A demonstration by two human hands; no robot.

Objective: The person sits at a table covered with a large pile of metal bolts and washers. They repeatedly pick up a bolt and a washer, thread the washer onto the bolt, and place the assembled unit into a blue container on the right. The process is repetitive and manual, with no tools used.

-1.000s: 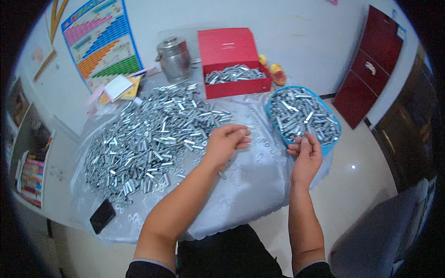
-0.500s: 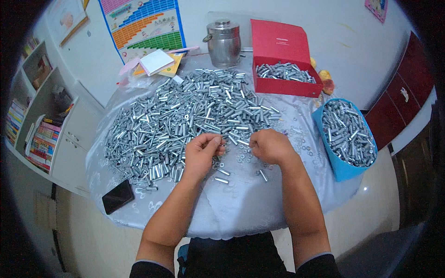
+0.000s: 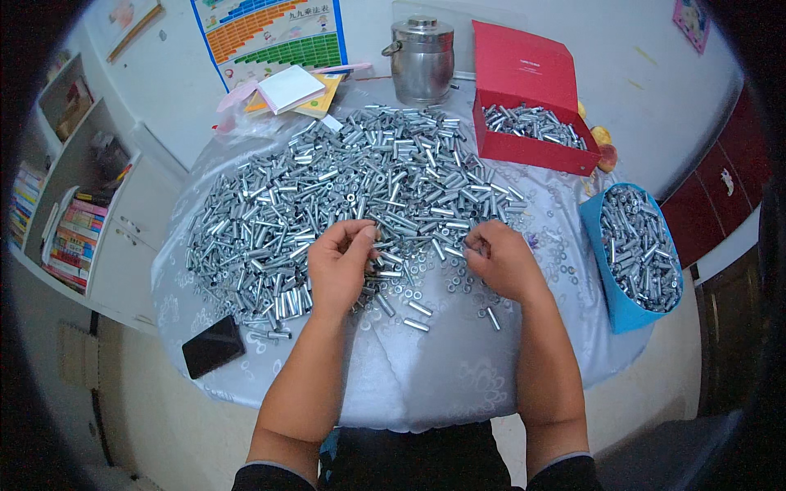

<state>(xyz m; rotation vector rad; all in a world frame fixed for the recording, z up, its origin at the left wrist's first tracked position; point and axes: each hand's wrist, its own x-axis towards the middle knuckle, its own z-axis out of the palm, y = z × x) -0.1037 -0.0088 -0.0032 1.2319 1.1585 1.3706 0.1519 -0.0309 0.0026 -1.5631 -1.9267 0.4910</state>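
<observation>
Around a rounded desk (image 3: pixel 426 360) draped in a shiny, pale silver cloth (image 3: pixel 172 304) with a floral pattern, a person's two bare hands sit low over a spread of small metal parts. At far left, a white wooden cabinet (image 3: pixel 131 270) holds a row of colourful books (image 3: pixel 75 241) on its shelf. A black rectangular phone (image 3: pixel 213 347) lies near the desk's left edge. Behind, a blue-edged paper poster (image 3: pixel 274 37) with orange and green blocks hangs on the wall, and a white square pad (image 3: pixel 289 88) rests tilted on a yellow flat book (image 3: pixel 323 96). A broad heap of short, silvery metal tubes (image 3: pixel 270 221) covers much of the desk's left and middle. At its front edge is the left hand (image 3: pixel 341 266), fingers curled and thumb drawn against them; whether it pinches anything cannot be told. Small, flat metal rings (image 3: pixel 419 295) lie scattered between the hands, and a lidded, silver metal pot (image 3: pixel 423 65) stands at the back. The right hand (image 3: pixel 508 260) hovers by the heap's right end, palm down with fingers bent inward, their tips and any part in them unclear. Behind it stands a red rectangular box (image 3: pixel 536 155), its lid raised, filled with more tubes. At far right, a light-blue, deep basket (image 3: pixel 630 321) is heaped with tubes too, in front of a dark red panelled cabinet (image 3: pixel 720 180).
</observation>
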